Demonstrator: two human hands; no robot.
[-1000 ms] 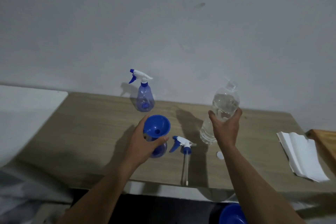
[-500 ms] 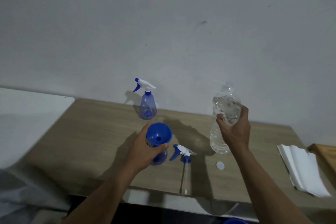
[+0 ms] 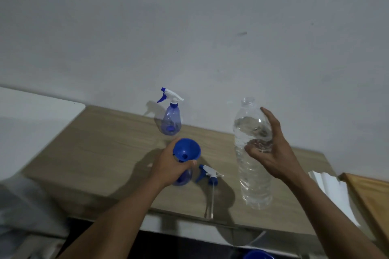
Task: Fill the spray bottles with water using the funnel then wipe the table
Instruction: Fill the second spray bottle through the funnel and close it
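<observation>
My left hand (image 3: 170,166) grips the neck of a blue spray bottle body (image 3: 184,177) that stands on the wooden table (image 3: 101,153), with a blue funnel (image 3: 186,149) seated in its mouth. Its detached spray head (image 3: 208,174) with a long tube lies just right of it. My right hand (image 3: 267,149) holds a clear uncapped water bottle (image 3: 252,174) upright, lifted above the table, to the right of the funnel. A second spray bottle (image 3: 171,121) with its head on stands at the back by the wall.
A stack of white paper towels (image 3: 330,187) lies at the table's right end beside a wooden board (image 3: 370,200). A white surface (image 3: 35,120) adjoins the table on the left. A blue round object (image 3: 257,255) shows below the front edge.
My right hand has raised the water bottle off the table and brought it nearer to me. The left hand stays on the bottle with the funnel.
</observation>
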